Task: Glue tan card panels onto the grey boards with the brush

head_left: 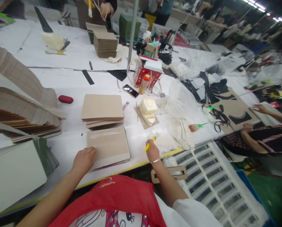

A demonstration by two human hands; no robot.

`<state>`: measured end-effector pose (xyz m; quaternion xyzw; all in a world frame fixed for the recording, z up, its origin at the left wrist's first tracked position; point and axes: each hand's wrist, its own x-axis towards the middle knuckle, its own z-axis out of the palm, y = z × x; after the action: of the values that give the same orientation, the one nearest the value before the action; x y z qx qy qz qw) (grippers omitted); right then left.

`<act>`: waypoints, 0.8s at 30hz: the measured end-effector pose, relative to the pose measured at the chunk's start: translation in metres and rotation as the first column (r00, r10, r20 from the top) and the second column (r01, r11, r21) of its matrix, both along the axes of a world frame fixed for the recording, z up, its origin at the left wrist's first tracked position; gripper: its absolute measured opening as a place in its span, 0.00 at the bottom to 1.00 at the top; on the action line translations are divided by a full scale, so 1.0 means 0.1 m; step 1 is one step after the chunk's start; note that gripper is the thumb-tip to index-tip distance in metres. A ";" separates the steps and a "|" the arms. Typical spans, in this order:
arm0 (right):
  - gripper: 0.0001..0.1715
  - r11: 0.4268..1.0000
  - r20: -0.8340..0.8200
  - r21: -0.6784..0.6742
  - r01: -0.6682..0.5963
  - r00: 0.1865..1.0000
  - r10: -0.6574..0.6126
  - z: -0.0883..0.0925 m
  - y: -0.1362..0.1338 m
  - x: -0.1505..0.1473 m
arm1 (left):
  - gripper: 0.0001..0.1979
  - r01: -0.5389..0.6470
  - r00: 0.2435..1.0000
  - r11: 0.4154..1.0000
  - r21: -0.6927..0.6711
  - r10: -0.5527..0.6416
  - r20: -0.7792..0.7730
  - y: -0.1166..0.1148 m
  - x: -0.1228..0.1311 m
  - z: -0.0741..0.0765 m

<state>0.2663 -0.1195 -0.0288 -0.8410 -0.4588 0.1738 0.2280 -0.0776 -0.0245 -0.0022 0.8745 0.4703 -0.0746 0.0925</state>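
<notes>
Pinning the cardboard panel (109, 145) flat is judged best while it is brushed. Its near-left corner, by the bench (67, 148) edge, is pressed by the left hand (84, 159), fingers curled loosely; the yellow-handled brush (148, 146) is gripped in the closed right hand (152, 152), just beside the panel.

No readable text, labels or numbers anywhere.
</notes>
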 end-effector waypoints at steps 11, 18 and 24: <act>0.18 0.954 0.354 -0.191 -0.230 0.890 0.286 -0.67 -0.37 -0.07 | 0.13 0.005 0.993 1.000 0.025 -0.002 -0.115 -0.03 0.12 0.11; 0.19 0.967 0.319 -0.137 -0.213 0.915 0.247 -0.65 -0.29 0.01 | 0.11 -0.043 0.995 0.994 -0.102 0.034 -0.088 -0.01 0.09 0.20; 0.18 0.979 0.322 0.124 -0.160 0.940 0.113 -0.34 -0.05 -0.02 | 0.13 -0.005 0.966 0.994 0.112 -0.024 0.257 -0.03 0.15 0.19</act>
<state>0.2640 -0.1249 -0.0630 -0.8047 -0.5580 0.0191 0.2015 -0.0628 -0.0271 0.0166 0.8827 0.4537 0.0655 0.1035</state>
